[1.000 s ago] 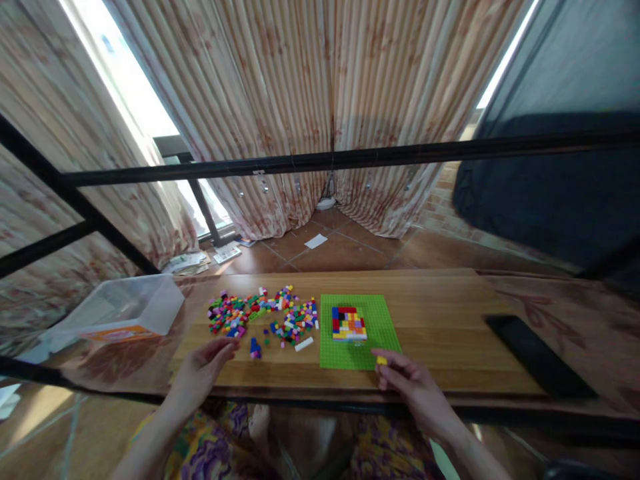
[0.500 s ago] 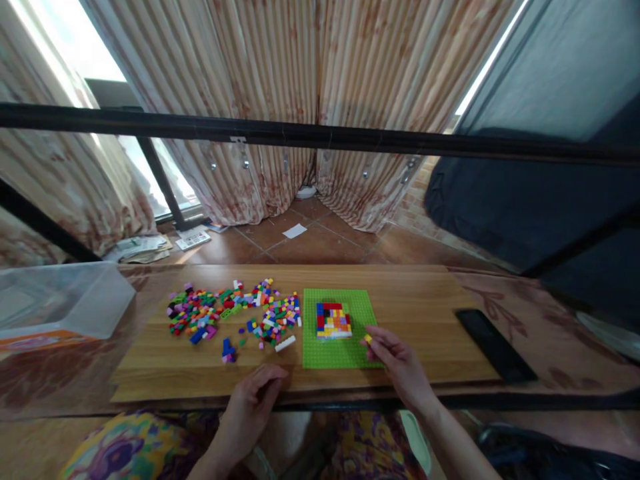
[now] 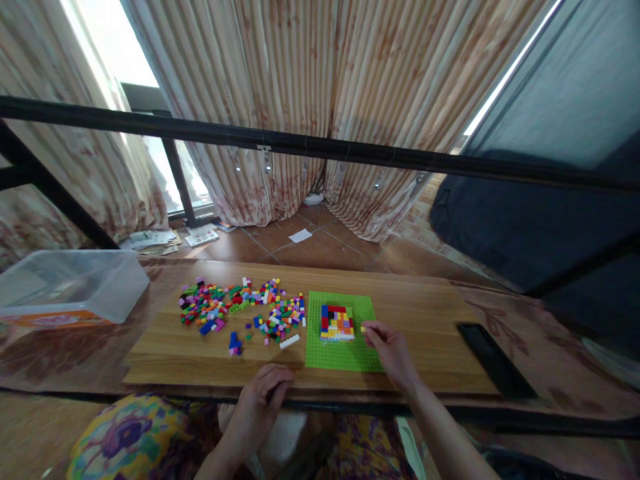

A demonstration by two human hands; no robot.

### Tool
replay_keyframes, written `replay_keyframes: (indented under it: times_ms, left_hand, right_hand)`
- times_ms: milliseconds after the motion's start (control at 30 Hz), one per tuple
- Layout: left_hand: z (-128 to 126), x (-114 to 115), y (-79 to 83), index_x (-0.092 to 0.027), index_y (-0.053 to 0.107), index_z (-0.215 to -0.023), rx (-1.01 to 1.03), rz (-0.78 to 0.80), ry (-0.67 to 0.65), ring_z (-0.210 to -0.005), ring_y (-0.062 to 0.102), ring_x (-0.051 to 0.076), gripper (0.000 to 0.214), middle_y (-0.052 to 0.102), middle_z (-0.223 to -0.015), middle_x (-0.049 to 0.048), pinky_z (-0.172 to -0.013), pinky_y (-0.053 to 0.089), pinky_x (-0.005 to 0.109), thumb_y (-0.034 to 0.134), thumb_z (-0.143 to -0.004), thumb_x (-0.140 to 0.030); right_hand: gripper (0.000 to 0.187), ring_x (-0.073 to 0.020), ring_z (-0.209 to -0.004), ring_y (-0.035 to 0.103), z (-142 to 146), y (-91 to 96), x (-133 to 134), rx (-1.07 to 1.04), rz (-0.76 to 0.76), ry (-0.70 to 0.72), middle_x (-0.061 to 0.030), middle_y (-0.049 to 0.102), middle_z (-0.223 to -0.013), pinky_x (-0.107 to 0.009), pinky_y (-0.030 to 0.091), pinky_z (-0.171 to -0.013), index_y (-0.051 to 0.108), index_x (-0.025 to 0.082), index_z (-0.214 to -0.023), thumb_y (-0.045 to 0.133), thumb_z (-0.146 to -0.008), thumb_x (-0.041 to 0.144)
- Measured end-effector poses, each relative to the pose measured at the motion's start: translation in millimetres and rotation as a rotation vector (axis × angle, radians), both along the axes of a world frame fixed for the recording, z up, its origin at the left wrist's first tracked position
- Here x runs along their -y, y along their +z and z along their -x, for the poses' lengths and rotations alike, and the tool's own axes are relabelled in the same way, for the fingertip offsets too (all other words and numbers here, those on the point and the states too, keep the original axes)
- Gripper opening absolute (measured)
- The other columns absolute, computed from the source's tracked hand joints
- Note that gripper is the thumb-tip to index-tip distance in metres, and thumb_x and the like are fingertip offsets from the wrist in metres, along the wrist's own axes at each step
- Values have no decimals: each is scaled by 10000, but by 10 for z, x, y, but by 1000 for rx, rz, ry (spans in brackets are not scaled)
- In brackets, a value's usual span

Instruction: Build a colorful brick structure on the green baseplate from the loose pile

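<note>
A small yellow building brick (image 3: 363, 329) is pinched between the thumb and fingertips of my right hand (image 3: 390, 350), over the right side of the green baseplate (image 3: 315, 357). Just left of those fingertips, a square build of coloured bricks (image 3: 337, 323) is attached to the plate. Red and blue bricks run along its far and left edges, with yellow, orange and white ones elsewhere. My left hand (image 3: 263, 395) rests at the near table edge, its fingers curled together and nothing visible in them. A long white brick (image 3: 289, 342) lies beyond that hand.
Many loose bricks (image 3: 283, 317) are scattered over the left half of the wooden board (image 3: 415, 300). A clear plastic bin (image 3: 120, 280) stands at the far left. A black phone-like slab (image 3: 495, 360) lies at the right. A dark metal bar (image 3: 300, 143) crosses beyond the table.
My right hand has moved slightly toward the brick build, still pinching the yellow brick. The left hand stays by the table edge. The whole view has shifted and tilted a little.
</note>
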State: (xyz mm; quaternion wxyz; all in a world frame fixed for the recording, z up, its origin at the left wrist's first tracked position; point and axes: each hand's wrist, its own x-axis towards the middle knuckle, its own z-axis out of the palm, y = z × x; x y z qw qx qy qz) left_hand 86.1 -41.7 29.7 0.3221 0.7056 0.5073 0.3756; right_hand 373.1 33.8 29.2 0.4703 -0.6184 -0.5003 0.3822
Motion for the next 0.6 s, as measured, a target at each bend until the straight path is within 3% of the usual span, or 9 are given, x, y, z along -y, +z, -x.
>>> replay_keyframes:
  times_ms: [133, 267, 433, 600]
  left_hand:
    - [6, -2, -25, -218, 673, -906, -3, -8, -20, -922, 648, 178, 185, 681, -965, 73, -840, 540, 293, 494, -899, -264]
    - [12, 5, -60, -221, 674, -902, 10, -13, -19, -932, 644, 173, 185, 679, -963, 67, -844, 536, 285, 490, -902, -246]
    - [16, 21, -93, -225, 668, -925, 19, -18, -28, -937, 642, 164, 185, 677, -978, 61, -849, 529, 276, 484, -904, -226]
    - [4, 30, -84, -226, 670, -926, 34, -54, -27, -926, 646, 164, 190, 681, -967, 63, -836, 530, 270, 483, -901, -207]
  right_hand:
    - [259, -208, -869, 648, 1, 166, -165, 538, -117, 146, -63, 726, -931, -342, 479, -811, 714, 209, -903, 480, -851, 306]
    - [278, -208, -871, 660, 67, 274, -267, 886, -91, 240, -82, 725, -971, -310, 463, -804, 692, 185, -993, 446, -865, 203]
    - [317, -220, -849, 676, 120, 300, -345, 1054, -37, 312, -97, 727, -949, -294, 461, -750, 638, 176, -1130, 469, -861, 174]
    - [297, -209, -787, 672, 113, 265, -385, 980, -71, 309, -57, 731, -883, -303, 465, -733, 628, 200, -1116, 488, -854, 201]
